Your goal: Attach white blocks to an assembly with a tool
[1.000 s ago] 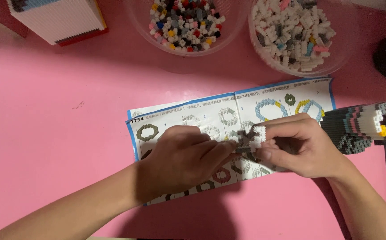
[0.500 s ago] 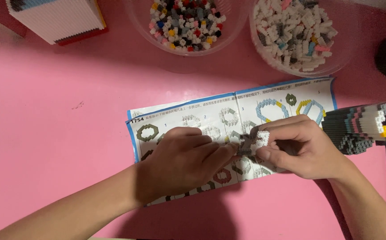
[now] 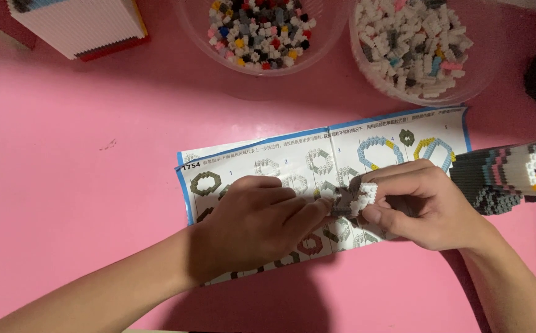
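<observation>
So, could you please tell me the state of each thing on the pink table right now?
Left hand: pinching the small brick piece.
Right hand: pinching the same piece.
Small brick piece: white and grey, held above the leaflet.
Instruction leaflet: unfolded, lying flat.
Left tub: open, holding mixed-colour bricks.
Right tub: open, mostly white bricks.
Brick model: lying at the right edge.

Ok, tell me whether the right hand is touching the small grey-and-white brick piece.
Touching. The head view shows the right hand pinching the small grey-and-white brick piece between fingertips.
</observation>
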